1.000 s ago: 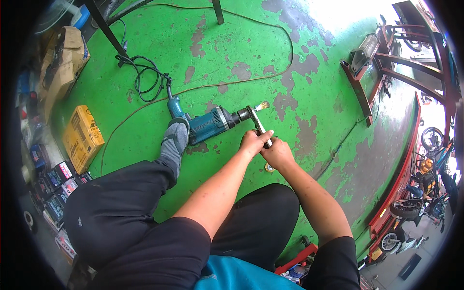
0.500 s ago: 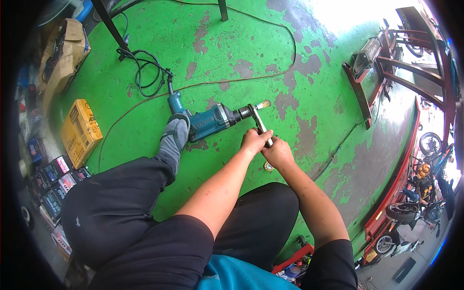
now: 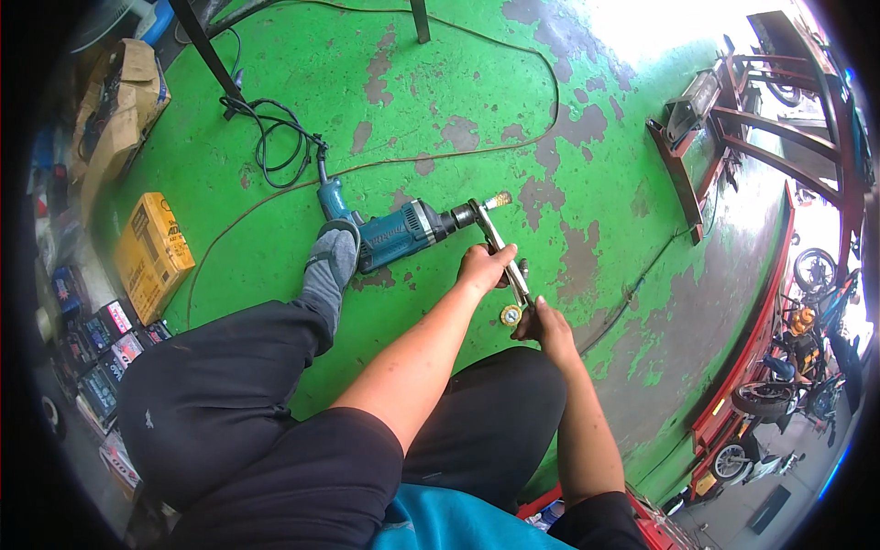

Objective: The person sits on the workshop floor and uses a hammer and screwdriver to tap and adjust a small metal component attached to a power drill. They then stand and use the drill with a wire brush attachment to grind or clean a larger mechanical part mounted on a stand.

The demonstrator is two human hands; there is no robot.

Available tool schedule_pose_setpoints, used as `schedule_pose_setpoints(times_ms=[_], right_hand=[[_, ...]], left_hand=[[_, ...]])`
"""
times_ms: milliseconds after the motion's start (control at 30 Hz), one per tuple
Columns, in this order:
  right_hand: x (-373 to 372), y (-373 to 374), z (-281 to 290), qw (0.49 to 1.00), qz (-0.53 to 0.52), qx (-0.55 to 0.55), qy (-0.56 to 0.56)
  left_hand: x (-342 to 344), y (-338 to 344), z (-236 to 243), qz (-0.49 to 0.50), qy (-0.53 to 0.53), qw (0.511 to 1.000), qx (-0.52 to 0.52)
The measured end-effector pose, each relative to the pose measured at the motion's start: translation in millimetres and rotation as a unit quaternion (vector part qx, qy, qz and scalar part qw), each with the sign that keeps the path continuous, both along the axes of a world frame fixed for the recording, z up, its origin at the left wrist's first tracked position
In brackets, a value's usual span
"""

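Head view: power drill (image 3: pixel 396 238) lies on the green floor (image 3: pixel 367 55) at the centre of the frame, handle end to the left, chuck (image 3: pixel 458 217) to the right.
Drill condition: blue-teal body, grey collar, dark chuck; a short gold-coloured piece (image 3: pixel 498 199) shows just beyond the chuck.
Hand tool (image 3: pixel 489 229): silver, long-handled; head at the chuck, handle slanting down and to the right.
Left hand (image 3: pixel 483 268): closed round the middle of the hand tool.
Right hand (image 3: pixel 549 328): fingers curled at the lower end of the hand tool; whether they grip it cannot be told.
Foot (image 3: pixel 328 270): grey sock, dark sandal; set against the drill's left end.
Round item (image 3: pixel 511 315): small, yellow and white, just beside the right hand.
Cords: black cord (image 3: pixel 320 144) looped above the drill's handle; thin brown cable (image 3: pixel 458 153) crosses the floor behind it.
Obstructions: dark metal leg (image 3: pixel 203 50), upper left; red metal frame (image 3: pixel 676 174), upper right.
Yellow box (image 3: pixel 154 261): left side, tilted; contents hidden.
Cardboard box (image 3: pixel 137 64): upper left, battered; contents unclear.
Red tray (image 3: pixel 541 502): lower edge, partly hidden by the right arm; small bluish-white items inside, too unclear to identify.
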State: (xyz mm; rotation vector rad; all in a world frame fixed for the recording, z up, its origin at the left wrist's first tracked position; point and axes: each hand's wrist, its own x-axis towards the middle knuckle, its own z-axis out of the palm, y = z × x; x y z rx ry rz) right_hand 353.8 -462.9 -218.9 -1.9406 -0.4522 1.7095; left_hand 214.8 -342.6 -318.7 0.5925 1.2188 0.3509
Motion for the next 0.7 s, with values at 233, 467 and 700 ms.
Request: schedule_pose_setpoints(times_ms=[233, 467, 700], right_hand=[[-4.1, -8.3, -11.3, 0.986, 0.087, 0.07, -0.123], [-1.4, 8.8, 19.2, 0.954, 0.208, -0.01, -0.217], [6.7, 58.5, -6.5, 0.959, 0.238, -0.015, -0.155]], left_hand=[[2.0, -1.6, -3.4, 0.006, -0.004, 1.0, -0.006], [2.1, -2.0, 4.7, 0.006, 0.008, 1.0, -0.001], [6.8, -6.1, -7.0, 0.064, -0.015, 0.998, 0.006]])
